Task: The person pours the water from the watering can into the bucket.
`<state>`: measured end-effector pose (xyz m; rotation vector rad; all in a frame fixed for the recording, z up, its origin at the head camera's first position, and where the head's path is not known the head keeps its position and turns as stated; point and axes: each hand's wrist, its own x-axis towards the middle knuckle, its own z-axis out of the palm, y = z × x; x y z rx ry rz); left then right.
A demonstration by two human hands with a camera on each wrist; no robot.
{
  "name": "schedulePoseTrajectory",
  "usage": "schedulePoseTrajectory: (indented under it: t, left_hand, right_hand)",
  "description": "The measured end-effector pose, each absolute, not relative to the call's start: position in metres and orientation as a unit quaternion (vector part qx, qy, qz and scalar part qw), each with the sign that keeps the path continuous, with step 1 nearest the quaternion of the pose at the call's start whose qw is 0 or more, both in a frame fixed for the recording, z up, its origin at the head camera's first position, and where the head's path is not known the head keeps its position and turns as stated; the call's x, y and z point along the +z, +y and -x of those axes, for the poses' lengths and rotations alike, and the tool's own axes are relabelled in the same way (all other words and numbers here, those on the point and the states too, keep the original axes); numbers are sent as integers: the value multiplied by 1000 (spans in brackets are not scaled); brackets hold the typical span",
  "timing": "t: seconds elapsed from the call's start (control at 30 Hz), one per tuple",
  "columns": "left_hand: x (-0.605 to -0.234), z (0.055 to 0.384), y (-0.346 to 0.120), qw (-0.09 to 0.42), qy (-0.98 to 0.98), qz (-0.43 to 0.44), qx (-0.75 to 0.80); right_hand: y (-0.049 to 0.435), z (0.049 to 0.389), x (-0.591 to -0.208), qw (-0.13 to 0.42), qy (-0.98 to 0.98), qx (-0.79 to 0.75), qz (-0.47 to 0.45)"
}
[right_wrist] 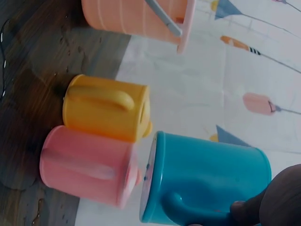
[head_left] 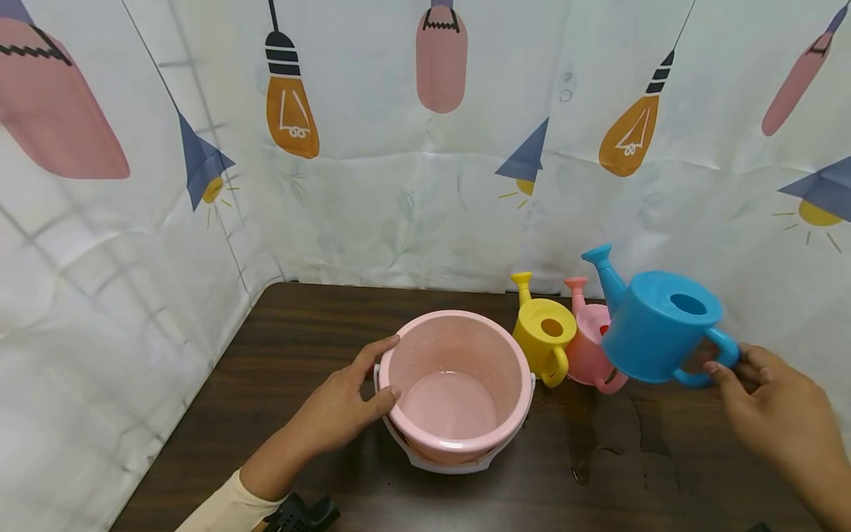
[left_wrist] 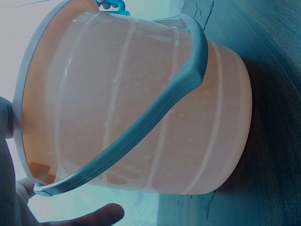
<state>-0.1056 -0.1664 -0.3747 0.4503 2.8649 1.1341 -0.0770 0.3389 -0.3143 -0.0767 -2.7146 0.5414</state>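
A pink bucket [head_left: 459, 443] with a pale handle stands upright on the dark table. My left hand [head_left: 346, 395] holds its left rim, index finger and thumb over the edge. In the left wrist view, the bucket [left_wrist: 141, 108] shows its ribbed side and lowered handle, with the hand at the rim. My right hand [head_left: 774, 399] grips the handle of a blue watering can [head_left: 654, 325], its spout pointing up and left. The can [right_wrist: 216, 174] is held above the table. Close by stand a yellow watering can [head_left: 535, 325] and a pink watering can [head_left: 585, 355].
Water streaks [head_left: 581, 451] lie on the wooden table [head_left: 312, 318] right of the bucket. A white printed curtain [head_left: 385, 214] hangs behind the table and along its left side. A black device [head_left: 302, 513] sits at the left wrist.
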Motion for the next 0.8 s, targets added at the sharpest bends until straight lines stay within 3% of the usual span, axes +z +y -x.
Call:
schedulePoseTrajectory:
  t: [0.8]
  left_hand:
    - [-375, 106, -164, 16, 921, -134, 365]
  right_hand:
    - [313, 71, -318, 180, -962, 204, -16]
